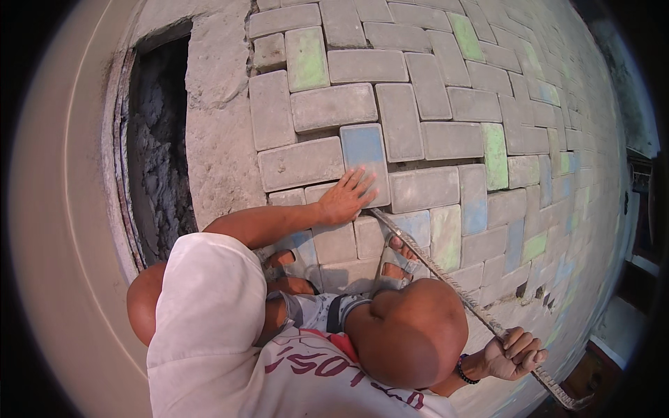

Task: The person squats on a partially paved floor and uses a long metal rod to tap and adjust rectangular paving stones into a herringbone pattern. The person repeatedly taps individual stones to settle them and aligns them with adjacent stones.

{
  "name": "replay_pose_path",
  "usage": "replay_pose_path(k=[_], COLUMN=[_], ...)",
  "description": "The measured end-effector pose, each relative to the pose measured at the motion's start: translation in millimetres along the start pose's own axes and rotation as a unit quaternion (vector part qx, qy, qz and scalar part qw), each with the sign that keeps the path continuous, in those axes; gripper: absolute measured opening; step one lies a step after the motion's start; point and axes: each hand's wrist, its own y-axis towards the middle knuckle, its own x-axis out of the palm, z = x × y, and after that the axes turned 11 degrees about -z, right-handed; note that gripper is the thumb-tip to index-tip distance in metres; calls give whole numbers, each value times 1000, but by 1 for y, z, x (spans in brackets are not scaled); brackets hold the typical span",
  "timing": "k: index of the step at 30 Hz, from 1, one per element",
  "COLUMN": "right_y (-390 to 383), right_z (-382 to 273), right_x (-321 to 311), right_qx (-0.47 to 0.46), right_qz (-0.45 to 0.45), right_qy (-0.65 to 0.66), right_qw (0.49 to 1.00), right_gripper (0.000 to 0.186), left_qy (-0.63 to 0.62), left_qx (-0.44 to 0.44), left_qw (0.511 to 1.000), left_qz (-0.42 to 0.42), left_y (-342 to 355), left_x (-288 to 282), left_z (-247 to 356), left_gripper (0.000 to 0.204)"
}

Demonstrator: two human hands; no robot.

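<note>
Two hands busy: right hand [516,353] clenched round a long grey ribbed-steel bar [440,270], left hand [346,198] spread flat on the blue-and-grey rectangular concrete paver [363,146] mid-scene; should the bar's far tip slip, that hand could get pinched.

A white T-shirt [205,299] with dark red lettering [313,362], pale patterned shorts [311,311], a black beaded bracelet [465,374] and light strapped sandals [391,258].

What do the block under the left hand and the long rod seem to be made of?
The block under the left hand looks like concrete: matte, grey and slightly grainy, with a blue patch, probably paint. The rod in the right hand is probably steel, dull and rough, judging by its ribbed, rebar-like surface.
</note>
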Motion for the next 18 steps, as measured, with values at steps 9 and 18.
replay_pose_path(k=[9,18], right_y=[-8,65], right_z=[8,26], right_x=[-5,29], right_qx=[36,69], right_qz=[-53,-84], right_qy=[-65,-1], right_qw=[996,994], right_gripper=[11,8], left_qy=[12,-52], left_qx=[-15,16], left_qw=[1000,997], left_qz=[23,-58], left_y=[1,-8], left_x=[15,-36], left_z=[1,-23], left_gripper=[66,60])
